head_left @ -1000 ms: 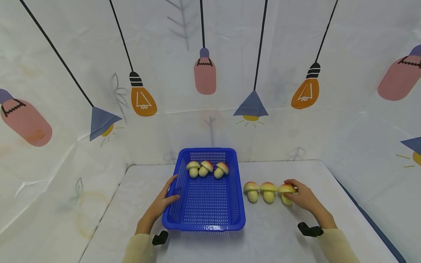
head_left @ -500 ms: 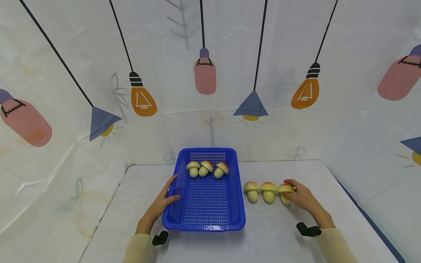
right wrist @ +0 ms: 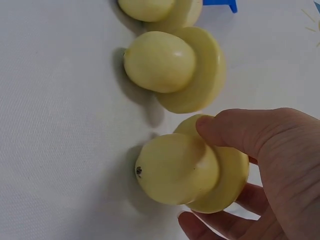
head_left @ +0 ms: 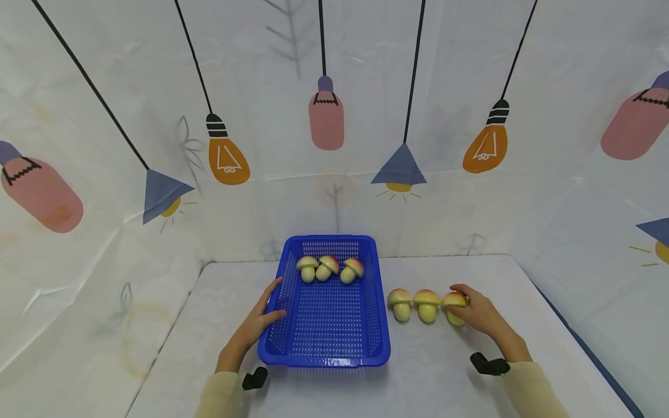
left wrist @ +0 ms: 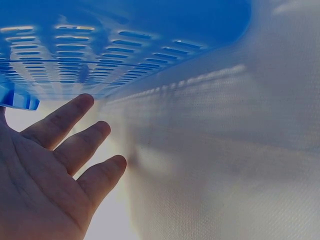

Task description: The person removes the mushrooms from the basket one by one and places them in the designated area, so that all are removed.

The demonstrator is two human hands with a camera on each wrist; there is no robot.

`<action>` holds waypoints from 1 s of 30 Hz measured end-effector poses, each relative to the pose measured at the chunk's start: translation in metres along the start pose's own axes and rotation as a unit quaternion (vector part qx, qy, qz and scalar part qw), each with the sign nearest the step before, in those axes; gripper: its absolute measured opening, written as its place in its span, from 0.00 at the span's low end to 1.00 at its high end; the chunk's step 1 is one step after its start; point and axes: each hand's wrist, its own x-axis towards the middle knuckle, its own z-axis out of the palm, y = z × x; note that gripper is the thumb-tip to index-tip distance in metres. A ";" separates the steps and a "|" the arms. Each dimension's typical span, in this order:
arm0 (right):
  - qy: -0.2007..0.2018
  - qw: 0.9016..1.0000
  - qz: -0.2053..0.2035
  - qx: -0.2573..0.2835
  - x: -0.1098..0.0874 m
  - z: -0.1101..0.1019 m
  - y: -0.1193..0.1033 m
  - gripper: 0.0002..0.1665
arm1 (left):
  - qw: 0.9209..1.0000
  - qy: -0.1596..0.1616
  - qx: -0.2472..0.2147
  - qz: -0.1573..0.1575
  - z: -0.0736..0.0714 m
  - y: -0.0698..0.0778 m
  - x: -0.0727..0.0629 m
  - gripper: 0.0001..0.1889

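A blue plastic basket [head_left: 334, 359] with slotted sides stands on the white table. My left hand [head_left: 254, 323] rests on its left rim, the thumb reaching over the edge. In the left wrist view three fingers [left wrist: 82, 142] of that hand stretch out loosely below the basket. To the basket's right, my right hand [head_left: 478, 312] pinches the rightmost toy mushroom [right wrist: 175, 170] at its cap, thumb on one side and fingers beneath. Beside it lie two more pale yellow mushrooms, a middle mushroom [head_left: 427, 306] and a left mushroom [head_left: 400, 305], with reddish-tinged caps.
Three mushrooms [head_left: 327, 268] lie in a row at the far end inside the basket. A white sheet [head_left: 334, 197] printed with lamps hangs behind the table [head_left: 434, 383] and along its sides.
Over the last second my right hand has shifted very slightly left, its fingers on the same mushroom. The left hand, the basket and the other mushrooms look unmoved.
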 end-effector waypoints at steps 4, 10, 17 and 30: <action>0.003 1.000 -0.005 -0.003 0.000 -0.001 0.000 0.33 | 1.000 0.000 -0.001 0.000 0.000 0.000 0.000 0.42; 0.007 1.000 -0.007 -0.001 0.002 0.000 0.000 0.29 | 1.000 0.000 0.000 0.000 0.000 -0.001 0.001 0.42; 0.009 1.000 -0.008 0.002 0.001 0.000 0.000 0.27 | 1.000 0.001 0.001 -0.003 0.001 0.000 0.000 0.42; 0.004 1.000 -0.010 0.001 0.001 -0.001 -0.001 0.30 | 1.000 -0.003 -0.012 -0.005 0.001 0.002 0.000 0.41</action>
